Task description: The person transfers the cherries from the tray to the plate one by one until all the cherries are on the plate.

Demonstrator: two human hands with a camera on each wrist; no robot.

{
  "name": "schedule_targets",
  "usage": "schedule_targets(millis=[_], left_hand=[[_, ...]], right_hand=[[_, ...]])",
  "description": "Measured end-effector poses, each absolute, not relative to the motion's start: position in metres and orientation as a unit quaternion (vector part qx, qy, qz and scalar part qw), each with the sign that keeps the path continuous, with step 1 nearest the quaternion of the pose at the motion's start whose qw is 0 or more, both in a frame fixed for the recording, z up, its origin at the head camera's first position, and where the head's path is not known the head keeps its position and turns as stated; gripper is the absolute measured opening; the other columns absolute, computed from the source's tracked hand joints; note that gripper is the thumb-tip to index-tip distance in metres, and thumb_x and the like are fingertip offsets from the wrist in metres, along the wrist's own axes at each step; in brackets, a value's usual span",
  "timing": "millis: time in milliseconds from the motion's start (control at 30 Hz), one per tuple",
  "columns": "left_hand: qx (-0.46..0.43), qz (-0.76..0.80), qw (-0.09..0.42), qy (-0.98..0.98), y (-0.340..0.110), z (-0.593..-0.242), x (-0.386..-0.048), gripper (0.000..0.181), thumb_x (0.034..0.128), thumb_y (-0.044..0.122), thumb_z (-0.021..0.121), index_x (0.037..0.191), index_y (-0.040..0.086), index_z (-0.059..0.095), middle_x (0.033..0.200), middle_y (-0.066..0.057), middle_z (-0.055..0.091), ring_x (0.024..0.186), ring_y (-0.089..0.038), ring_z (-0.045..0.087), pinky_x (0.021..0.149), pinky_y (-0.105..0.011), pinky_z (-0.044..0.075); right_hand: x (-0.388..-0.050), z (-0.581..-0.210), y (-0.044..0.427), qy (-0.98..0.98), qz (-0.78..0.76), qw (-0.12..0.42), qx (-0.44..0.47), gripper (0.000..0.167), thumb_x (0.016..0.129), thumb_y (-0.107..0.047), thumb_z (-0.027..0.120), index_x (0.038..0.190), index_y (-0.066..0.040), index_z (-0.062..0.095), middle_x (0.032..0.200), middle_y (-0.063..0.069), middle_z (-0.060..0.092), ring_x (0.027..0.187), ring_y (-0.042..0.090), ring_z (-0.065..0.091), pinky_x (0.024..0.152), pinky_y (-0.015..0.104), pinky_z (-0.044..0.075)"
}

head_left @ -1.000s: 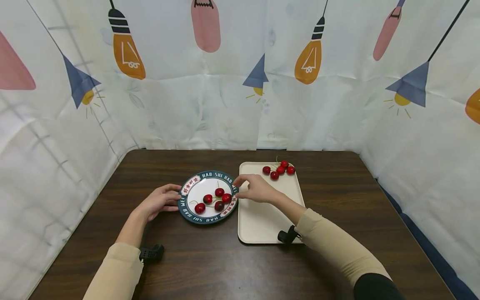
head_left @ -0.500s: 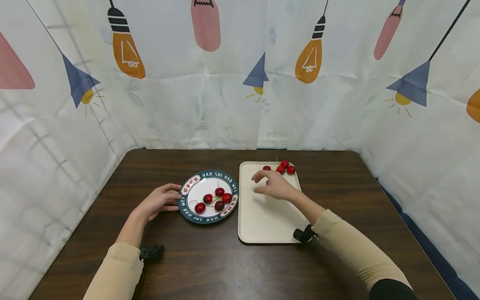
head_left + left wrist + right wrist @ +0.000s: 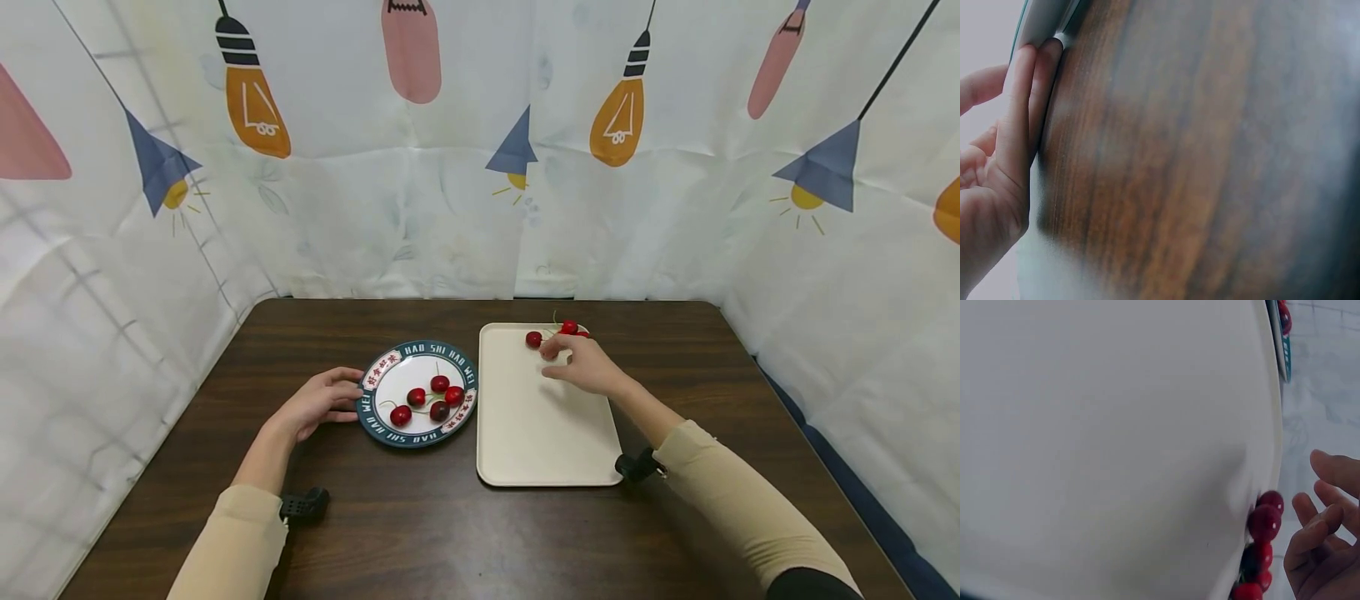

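Right hand (image 3: pixel 588 367): fingers parted, grasping nothing, just beside the tray cherries (image 3: pixel 533 339).
Tray cherries: clustered at the beige tray's (image 3: pixel 547 442) far edge; best pinched singly, gently.
Left hand (image 3: pixel 318 404): relaxed, touching the teal-rimmed plate (image 3: pixel 416 440); light contact should steady it.

From six o'clock, the head camera looks forward and down across the table (image 3: pixel 450 533). The left wrist's close, blurred view seems to skim its surface, the plate (image 3: pixel 1044 24) near eleven o'clock; the right wrist's faces the tray (image 3: pixel 1116 425) up close, sharing the cherries (image 3: pixel 1264 523) with the head view.
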State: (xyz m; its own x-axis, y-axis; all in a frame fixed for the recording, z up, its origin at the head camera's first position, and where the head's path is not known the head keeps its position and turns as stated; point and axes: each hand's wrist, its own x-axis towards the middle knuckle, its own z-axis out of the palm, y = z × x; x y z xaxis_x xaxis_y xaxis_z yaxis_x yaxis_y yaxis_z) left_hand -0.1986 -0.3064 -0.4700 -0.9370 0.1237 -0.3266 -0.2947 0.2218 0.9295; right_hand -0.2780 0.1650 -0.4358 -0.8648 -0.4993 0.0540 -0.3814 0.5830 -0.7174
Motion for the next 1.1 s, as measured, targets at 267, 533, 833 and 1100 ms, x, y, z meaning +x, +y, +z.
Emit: schedule_targets(millis=[267, 533, 833, 1100], left_hand=[[-0.057, 0.621, 0.17, 0.763, -0.307, -0.47, -0.199, 0.054, 0.1057, 0.015, 0.058, 0.151, -0.004, 0.035, 0.124, -0.021, 0.055, 0.099, -0.023, 0.065, 0.086, -0.038, 0.061], [-0.058, 0.623, 0.171, 0.762, -0.308, -0.47, -0.199, 0.055, 0.1056, 0.016, 0.058, 0.151, -0.003, 0.036, 0.127, -0.022, 0.054, 0.1, -0.024, 0.065, 0.087, -0.038, 0.06], [-0.06, 0.623, 0.17, 0.761, -0.307, -0.47, -0.2, 0.055, 0.1054, 0.016, 0.059, 0.151, -0.003, 0.036, 0.127, -0.023, 0.052, 0.101, -0.024, 0.065, 0.087, -0.038, 0.06], [-0.061, 0.624, 0.169, 0.761, -0.307, -0.47, -0.198, 0.054, 0.1057, 0.016, 0.058, 0.151, -0.003, 0.036, 0.126, -0.021, 0.055, 0.1, -0.023, 0.065, 0.087, -0.038, 0.06]], right_hand=[[-0.284, -0.438, 0.187, 0.896, -0.378, 0.063, -0.226, 0.032, 0.092, -0.013, 0.078, 0.121, -0.001, 0.069, 0.114, 0.013, 0.069, 0.111, 0.032, 0.061, 0.098, 0.054, 0.05], [-0.291, -0.437, 0.205, 0.901, -0.382, 0.045, -0.201, 0.035, 0.093, -0.012, 0.076, 0.124, 0.002, 0.067, 0.116, 0.017, 0.067, 0.11, 0.036, 0.059, 0.092, 0.049, 0.05], [-0.299, -0.439, 0.218, 0.908, -0.38, 0.035, -0.174, 0.036, 0.095, -0.014, 0.075, 0.127, 0.0, 0.066, 0.12, 0.018, 0.066, 0.11, 0.036, 0.059, 0.089, 0.049, 0.053], [-0.307, -0.44, 0.221, 0.915, -0.377, 0.03, -0.143, 0.036, 0.096, -0.016, 0.074, 0.128, -0.001, 0.065, 0.126, 0.02, 0.063, 0.106, 0.036, 0.06, 0.085, 0.051, 0.053]])
